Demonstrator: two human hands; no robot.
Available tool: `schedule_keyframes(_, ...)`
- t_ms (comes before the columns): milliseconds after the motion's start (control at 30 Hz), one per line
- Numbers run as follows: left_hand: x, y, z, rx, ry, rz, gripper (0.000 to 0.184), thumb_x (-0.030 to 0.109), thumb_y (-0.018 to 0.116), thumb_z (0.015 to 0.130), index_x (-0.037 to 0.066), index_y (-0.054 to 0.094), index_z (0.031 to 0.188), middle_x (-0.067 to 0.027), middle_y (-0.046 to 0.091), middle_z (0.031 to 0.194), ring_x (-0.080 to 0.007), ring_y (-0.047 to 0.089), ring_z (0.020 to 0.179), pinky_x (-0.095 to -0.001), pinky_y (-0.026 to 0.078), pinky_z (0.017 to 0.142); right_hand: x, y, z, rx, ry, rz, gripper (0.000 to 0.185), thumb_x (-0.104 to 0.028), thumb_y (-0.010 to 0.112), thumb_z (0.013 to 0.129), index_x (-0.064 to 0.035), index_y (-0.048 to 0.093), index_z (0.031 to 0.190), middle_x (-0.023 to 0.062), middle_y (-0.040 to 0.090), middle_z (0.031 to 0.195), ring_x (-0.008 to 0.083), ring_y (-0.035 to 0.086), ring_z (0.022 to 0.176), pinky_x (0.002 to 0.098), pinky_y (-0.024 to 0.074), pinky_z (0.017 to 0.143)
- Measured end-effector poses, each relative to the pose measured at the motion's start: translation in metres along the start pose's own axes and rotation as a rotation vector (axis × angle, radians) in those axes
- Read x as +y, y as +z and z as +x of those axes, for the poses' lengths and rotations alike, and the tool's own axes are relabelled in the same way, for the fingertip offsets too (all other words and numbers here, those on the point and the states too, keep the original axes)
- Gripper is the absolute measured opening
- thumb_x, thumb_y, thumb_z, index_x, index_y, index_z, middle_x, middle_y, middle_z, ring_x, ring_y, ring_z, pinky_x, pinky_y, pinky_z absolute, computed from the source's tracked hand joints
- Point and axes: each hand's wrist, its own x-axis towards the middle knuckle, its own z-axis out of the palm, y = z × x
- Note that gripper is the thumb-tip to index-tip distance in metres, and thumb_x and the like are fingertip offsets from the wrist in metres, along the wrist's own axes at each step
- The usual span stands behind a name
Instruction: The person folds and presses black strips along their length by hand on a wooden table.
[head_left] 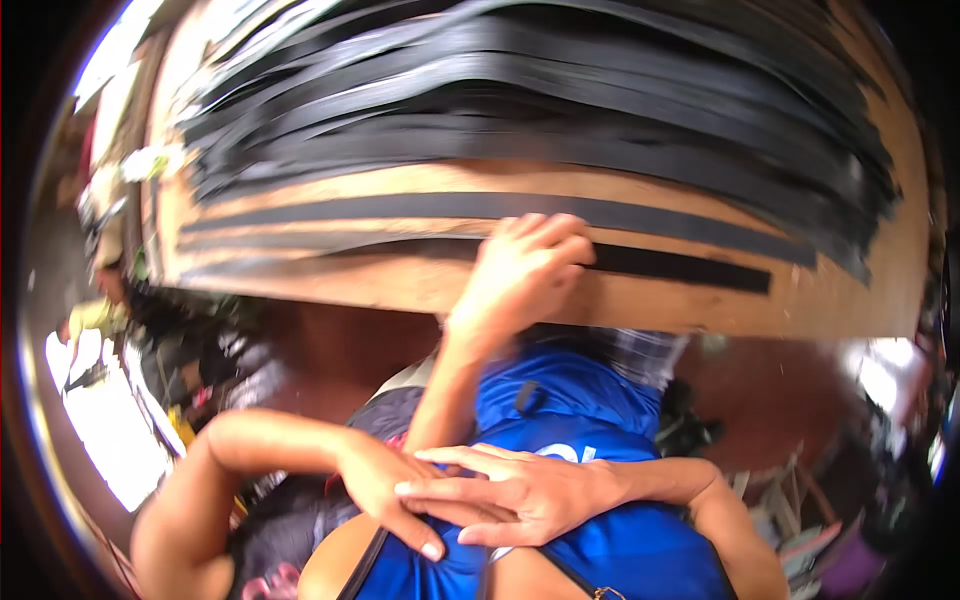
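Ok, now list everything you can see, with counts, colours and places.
Wooden board: one, light brown, across the upper view
Piled strips: many, black, board's far part
Loose strips: at least two, black, board's near part
Checked cloth: one, greyish, below board's edge
Blue clothing: count unclear, blue, lower centre
Floor: one, reddish brown, below board
Background clutter: uncountable, mixed colours, both sides, blurred
Another person's hand: one, bare, over loose strips
Left hand: one, bare, lower centre
Right hand: one, bare, overlapping left hand

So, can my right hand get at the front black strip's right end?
Probably yes, by reaching forward: the right hand grips nothing visible, and the strip's right end lies uncovered beside another person's hand.
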Motion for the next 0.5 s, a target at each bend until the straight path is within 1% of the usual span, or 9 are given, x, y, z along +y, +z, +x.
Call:
schedule_keyframes(100,0.0,0.012,-0.002,0.082,-0.005,-0.021,0.017,0.012,0.08,0.083,0.015,0.073,0.097,0.0,0.07,0.117,-0.0277,0.067,0.107,-0.0452,0.053,0.094,-0.017,-0.012,0.008,-0.131,0.054,-0.035,0.092,-0.025,0.071,0.1,-0.0214,0.02,0.176,0.0325,0.042,0.161,0.0537,0.048,0.145,0.0562,0.0406,0.122)
schedule_keyframes(167,-0.005,0.026,0.0,0.157,0.027,-0.001,0.016,0.014,0.078,0.081,0.017,0.072,0.095,0.0013,0.067,0.11,-0.028,0.065,0.1,-0.0457,0.052,0.09,-0.031,-0.015,-0.002,-0.218,0.282,0.101,0.096,-0.021,0.071,0.096,-0.0179,0.017,0.176,0.031,0.047,0.159,0.0495,0.053,0.145,0.0535,0.0453,0.119)
schedule_keyframes(233,0.003,-0.015,-0.028,0.077,0.064,-0.096,0.025,0.032,0.071,0.089,0.007,0.071,0.094,-0.0088,0.069,0.102,-0.0317,0.068,0.095,-0.0462,0.054,0.086,-0.018,-0.007,0.007,-0.167,0.324,0.117,0.097,-0.016,0.073,0.094,-0.0133,0.018,0.174,0.0285,0.047,0.16,0.0443,0.054,0.145,0.0501,0.0448,0.12)
schedule_keyframes(267,0.014,-0.044,-0.055,-0.176,0.126,-0.283,0.038,0.04,0.068,0.094,0.002,0.071,0.093,-0.0139,0.07,0.098,-0.0336,0.069,0.092,-0.0464,0.055,0.084,-0.004,0.008,0.013,-0.115,0.309,0.117,0.097,-0.013,0.074,0.093,-0.011,0.018,0.173,0.0273,0.047,0.16,0.0418,0.054,0.145,0.0484,0.0446,0.121)
schedule_keyframes(333,0.041,-0.101,-0.109,-1.135,0.191,-0.774,0.067,0.058,0.061,0.103,-0.007,0.071,0.092,-0.024,0.072,0.091,-0.0373,0.072,0.086,-0.047,0.057,0.081,0.02,0.018,0.034,-0.075,0.284,0.081,0.093,-0.012,0.073,0.094,-0.0085,0.021,0.171,0.0263,0.048,0.16,0.0392,0.054,0.146,0.0467,0.0433,0.122)
schedule_keyframes(367,0.056,-0.122,-0.123,-1.377,0.121,-0.837,0.082,0.067,0.057,0.107,-0.012,0.071,0.091,-0.029,0.073,0.087,-0.0391,0.074,0.083,-0.0472,0.058,0.079,0.018,0.015,0.032,-0.136,0.318,0.062,0.089,-0.013,0.071,0.095,-0.0082,0.024,0.17,0.0265,0.048,0.161,0.0392,0.053,0.147,0.0467,0.0423,0.123)
schedule_keyframes(433,0.085,-0.164,-0.1,-1.285,-0.11,-0.66,0.084,0.071,0.061,0.102,-0.012,0.076,0.093,-0.0262,0.076,0.09,-0.0395,0.075,0.09,-0.0475,0.058,0.089,-0.014,-0.006,0.009,-0.316,0.433,0.025,0.081,-0.016,0.068,0.098,-0.0077,0.03,0.168,0.0268,0.048,0.161,0.0391,0.051,0.149,0.0466,0.0402,0.124)
schedule_keyframes(467,0.084,-0.167,-0.127,-1.264,-0.012,-0.785,0.081,0.069,0.063,0.101,-0.009,0.076,0.085,-0.0244,0.075,0.082,-0.0406,0.075,0.086,-0.0463,0.058,0.083,-0.051,-0.031,-0.013,-0.434,0.544,0.006,0.077,-0.018,0.067,0.1,-0.0075,0.032,0.167,0.027,0.049,0.161,0.0391,0.05,0.149,0.0465,0.0392,0.125)
schedule_keyframes(500,0.089,-0.16,-0.184,-0.865,-0.217,-0.958,0.08,0.069,0.067,0.099,-0.008,0.074,0.077,-0.0223,0.073,0.075,-0.039,0.074,0.076,-0.044,0.058,0.074,-0.071,-0.041,-0.027,-0.504,0.631,-0.004,0.073,-0.02,0.065,0.101,-0.0072,0.035,0.166,0.0272,0.049,0.161,0.039,0.049,0.15,0.0465,0.0381,0.126)
